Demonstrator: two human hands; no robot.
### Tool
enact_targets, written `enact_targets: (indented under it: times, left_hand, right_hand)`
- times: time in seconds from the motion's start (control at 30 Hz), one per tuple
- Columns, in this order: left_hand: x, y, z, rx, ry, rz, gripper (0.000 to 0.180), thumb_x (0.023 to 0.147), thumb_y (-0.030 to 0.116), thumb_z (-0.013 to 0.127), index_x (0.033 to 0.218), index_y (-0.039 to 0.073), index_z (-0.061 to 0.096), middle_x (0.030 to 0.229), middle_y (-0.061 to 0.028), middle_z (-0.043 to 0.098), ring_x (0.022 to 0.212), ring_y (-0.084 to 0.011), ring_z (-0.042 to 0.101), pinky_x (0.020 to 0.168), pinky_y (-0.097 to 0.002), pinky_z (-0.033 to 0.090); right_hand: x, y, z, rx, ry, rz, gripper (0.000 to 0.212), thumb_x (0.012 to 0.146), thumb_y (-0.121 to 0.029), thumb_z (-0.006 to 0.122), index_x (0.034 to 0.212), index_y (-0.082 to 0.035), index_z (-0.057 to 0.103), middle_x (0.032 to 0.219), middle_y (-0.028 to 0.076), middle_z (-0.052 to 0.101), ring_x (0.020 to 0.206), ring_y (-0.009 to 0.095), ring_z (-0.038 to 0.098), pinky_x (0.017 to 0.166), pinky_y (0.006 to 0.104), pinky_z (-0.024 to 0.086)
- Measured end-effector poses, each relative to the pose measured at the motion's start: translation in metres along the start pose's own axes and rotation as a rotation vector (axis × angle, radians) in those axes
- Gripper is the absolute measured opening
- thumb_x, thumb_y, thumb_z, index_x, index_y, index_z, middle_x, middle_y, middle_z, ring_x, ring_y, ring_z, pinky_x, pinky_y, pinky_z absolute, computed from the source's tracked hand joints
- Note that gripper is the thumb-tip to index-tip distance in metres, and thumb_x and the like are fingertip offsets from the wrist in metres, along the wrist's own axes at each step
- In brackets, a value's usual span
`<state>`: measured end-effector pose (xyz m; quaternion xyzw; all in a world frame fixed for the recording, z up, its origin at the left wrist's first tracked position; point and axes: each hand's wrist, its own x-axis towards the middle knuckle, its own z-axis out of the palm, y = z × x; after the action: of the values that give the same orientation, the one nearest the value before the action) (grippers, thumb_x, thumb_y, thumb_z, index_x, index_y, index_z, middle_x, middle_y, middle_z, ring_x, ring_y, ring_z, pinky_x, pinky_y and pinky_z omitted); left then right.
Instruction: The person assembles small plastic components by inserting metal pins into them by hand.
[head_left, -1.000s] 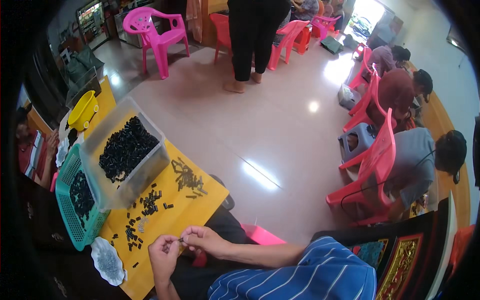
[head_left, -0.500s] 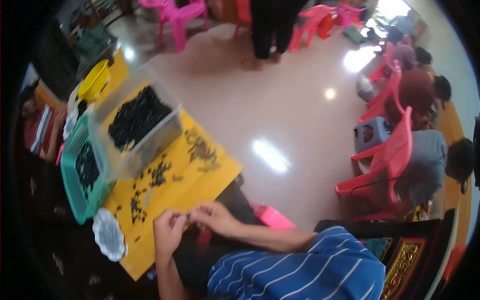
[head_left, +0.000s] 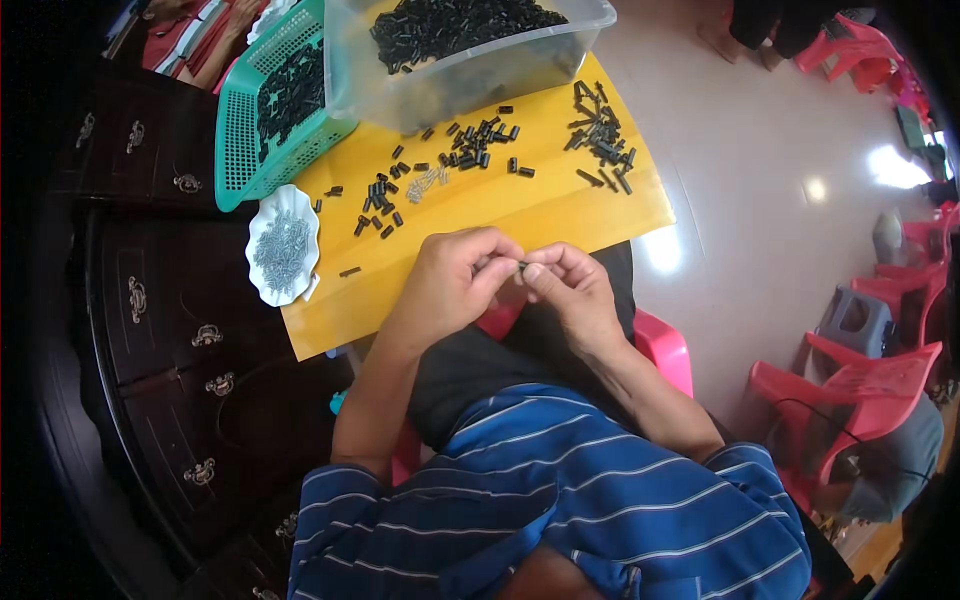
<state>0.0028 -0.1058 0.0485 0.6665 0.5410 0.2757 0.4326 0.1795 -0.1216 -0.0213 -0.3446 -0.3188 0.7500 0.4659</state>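
Observation:
Just past the near edge of the yellow tabletop [head_left: 480,225], my left hand [head_left: 450,275] and my right hand [head_left: 580,298] meet fingertip to fingertip. Both pinch a small dark piece [head_left: 522,267], mostly hidden by the fingers, so its exact kind cannot be made out. Short black cylindrical pieces [head_left: 470,150] lie scattered beyond my hands, with a few small pale pieces [head_left: 428,184] among them. Longer dark slim pieces [head_left: 604,140] form a loose pile to the right. On the left, a white scalloped dish [head_left: 253,225] holds many tiny silvery pieces [head_left: 283,250].
A translucent bin [head_left: 470,92] full of black pieces stands at the table's far side, beside a green basket [head_left: 238,160] with more of them. Dark drawers [head_left: 165,270] are at the left. Another person's arm [head_left: 215,60] shows at the far left; pink chairs [head_left: 860,385] stand right.
My view has swung left and down, so the table and hands appear nearer the middle. Both hands still pinch the small piece together.

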Motion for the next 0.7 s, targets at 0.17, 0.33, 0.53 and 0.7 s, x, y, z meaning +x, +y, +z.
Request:
enact_targets:
  times: [0.17,0.33,0.53,0.7]
  left_hand:
    - [-0.001,-0.008,0.003,-0.235,0.005,-0.057,0.014,0.089,-0.001,0.064,0.102,-0.004,0.066,0.084,-0.0039,0.068,0.073,-0.0080,0.064,0.066,-0.0212,0.051]
    - [-0.001,-0.013,0.005,-0.309,0.012,-0.099,0.015,0.090,-0.003,0.062,0.104,-0.005,0.066,0.088,-0.0042,0.068,0.076,-0.0081,0.064,0.068,-0.0207,0.051]
    - [0.004,-0.013,0.002,-0.324,0.018,-0.077,0.015,0.090,-0.004,0.061,0.104,-0.005,0.068,0.089,-0.0042,0.067,0.078,-0.0094,0.062,0.070,-0.0215,0.049]
    - [0.011,-0.016,-0.001,-0.159,-0.008,0.090,0.014,0.085,-0.007,0.063,0.097,-0.005,0.070,0.090,-0.0067,0.064,0.084,-0.0131,0.062,0.073,-0.0239,0.048]
  right_hand:
    - [0.001,0.001,-0.001,0.210,0.012,0.104,0.012,0.095,-0.013,0.064,0.103,-0.004,0.063,0.088,0.003,0.068,0.072,0.009,0.059,0.069,0.0232,0.050]
    - [0.001,0.000,-0.003,0.237,0.010,0.132,0.013,0.095,-0.014,0.064,0.104,-0.004,0.063,0.090,0.004,0.069,0.072,0.008,0.059,0.068,0.0217,0.050]
    - [0.001,-0.002,-0.006,0.270,-0.024,0.193,0.016,0.095,-0.013,0.063,0.109,-0.004,0.063,0.094,0.005,0.071,0.072,0.007,0.060,0.068,0.0194,0.050]
    - [0.001,-0.002,-0.006,0.244,-0.066,0.254,0.020,0.096,-0.014,0.062,0.113,-0.004,0.064,0.095,0.006,0.071,0.071,0.006,0.060,0.067,0.0192,0.050]
